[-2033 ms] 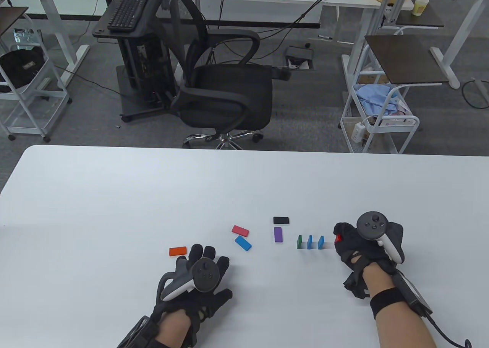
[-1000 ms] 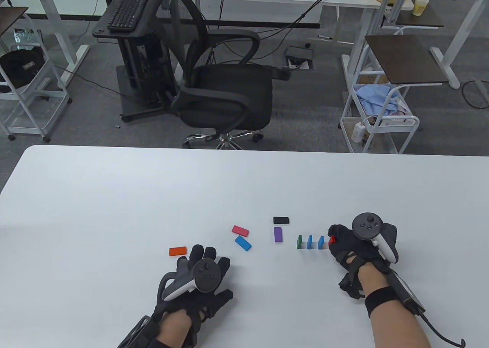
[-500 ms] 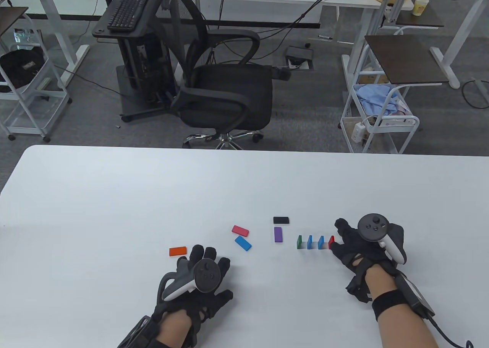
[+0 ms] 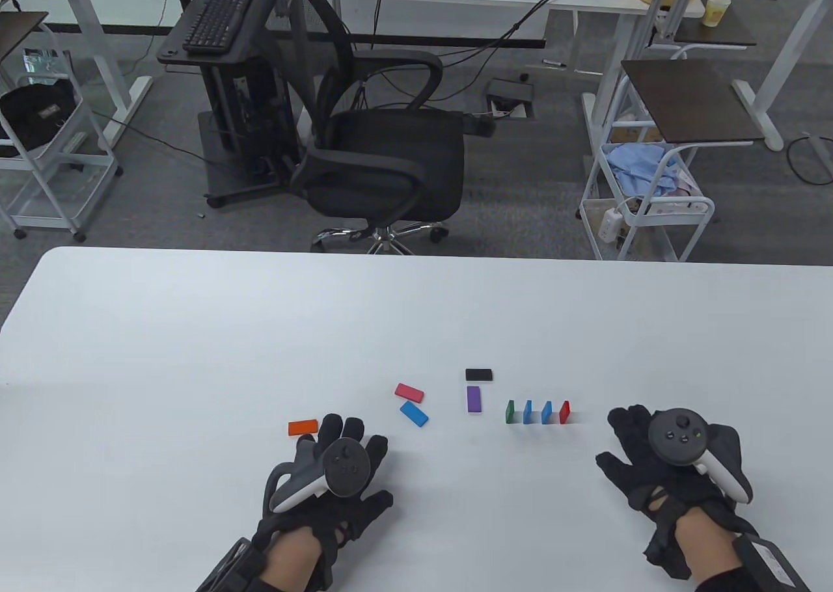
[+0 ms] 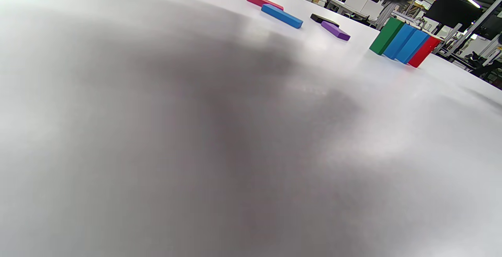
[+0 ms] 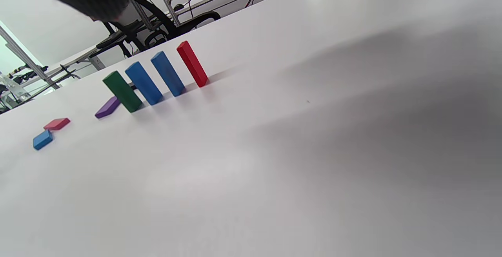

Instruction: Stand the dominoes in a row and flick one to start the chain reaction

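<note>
A row of upright dominoes stands on the white table [image 4: 195, 332]: green [image 4: 510, 412], blue [image 4: 527, 412], blue [image 4: 546, 412] and red [image 4: 564, 412]. The right wrist view shows the same row, with the red domino [image 6: 192, 63] at its end. Lying flat are a purple domino [image 4: 474, 399], a black one [image 4: 478, 375], a pink one [image 4: 409, 392], a blue one [image 4: 414, 414] and an orange one [image 4: 302, 427]. My right hand [image 4: 641, 452] lies flat and empty, right of the red domino and apart from it. My left hand [image 4: 345, 445] rests flat beside the orange domino, holding nothing.
Beyond the table's far edge stand a black office chair [image 4: 384, 156], a computer stand with a keyboard [image 4: 218, 16] and white wire carts [image 4: 644, 195]. In the left wrist view the standing row [image 5: 404, 43] appears at the upper right.
My right hand has stood the red domino at the row's right end, let it go, and drawn back right and toward me, fingers spread. The left hand has barely moved.
</note>
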`<state>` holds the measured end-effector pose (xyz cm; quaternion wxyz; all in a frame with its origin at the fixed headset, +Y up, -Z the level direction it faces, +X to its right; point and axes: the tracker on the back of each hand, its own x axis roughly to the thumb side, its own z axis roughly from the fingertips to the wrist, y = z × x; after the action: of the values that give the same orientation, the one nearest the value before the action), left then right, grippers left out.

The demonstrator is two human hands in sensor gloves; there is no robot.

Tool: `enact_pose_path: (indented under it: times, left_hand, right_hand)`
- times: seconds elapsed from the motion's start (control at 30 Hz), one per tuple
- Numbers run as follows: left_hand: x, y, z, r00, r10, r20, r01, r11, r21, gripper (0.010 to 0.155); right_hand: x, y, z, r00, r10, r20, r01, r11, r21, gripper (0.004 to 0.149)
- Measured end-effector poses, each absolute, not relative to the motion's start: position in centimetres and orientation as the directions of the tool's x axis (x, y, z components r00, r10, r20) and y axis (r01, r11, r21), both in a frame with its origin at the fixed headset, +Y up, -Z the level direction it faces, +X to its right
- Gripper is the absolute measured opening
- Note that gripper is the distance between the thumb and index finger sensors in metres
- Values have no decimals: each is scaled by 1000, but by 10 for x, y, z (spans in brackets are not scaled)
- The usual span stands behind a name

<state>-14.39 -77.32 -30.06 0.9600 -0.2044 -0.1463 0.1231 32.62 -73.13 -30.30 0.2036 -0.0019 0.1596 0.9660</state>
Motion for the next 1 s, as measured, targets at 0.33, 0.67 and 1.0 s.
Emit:
enact_pose_path:
  times: [0.33, 0.67, 1.0]
  left_hand:
    - [-143, -775, -300, 928, 293, 230, -174, 888, -426, 80]
    - [-145, -776, -301, 936, 284, 207, -176, 888, -425, 80]
    - [-155, -772, -303, 929, 335, 156, -240, 869, -433, 79]
  right_hand:
    - [341, -757, -252, -926, 374, -39, -366, -872, 324, 71]
    - [347, -771, -248, -927, 375, -22, -355, -856, 377, 70]
    - [337, -760, -245, -927, 374, 37, -341, -877, 338, 70]
